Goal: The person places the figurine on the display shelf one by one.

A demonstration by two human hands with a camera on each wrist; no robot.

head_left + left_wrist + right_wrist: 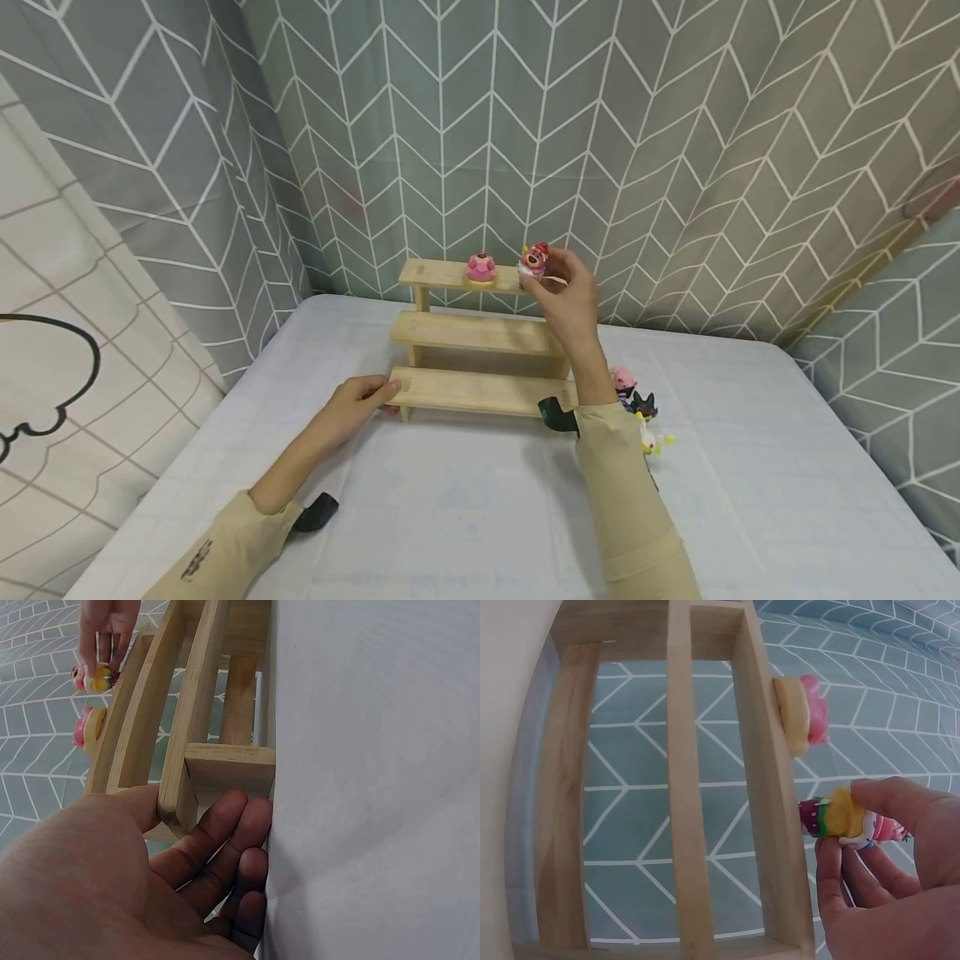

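A three-step wooden display stand (480, 333) stands on the white-covered table. My left hand (352, 408) holds the left end of its lowest step, thumb on top and fingers curled underneath, as the left wrist view shows. At the top step, my right hand (572, 300) pinches a small bear figurine (534, 260) with a red hat. In the right wrist view this figurine (844, 814) shows a yellow middle and a purple base close against the step; I cannot tell whether it bears on the wood. Left of it on the same step sits a pink figurine (481, 268) with a yellowish base.
Right of the stand, partly behind my right forearm, several small figurines lie on the table: a pink one (622, 379), a black one (643, 406) and a white-and-yellow one (654, 440). A grey chevron-patterned curtain (465, 125) hangs behind the table.
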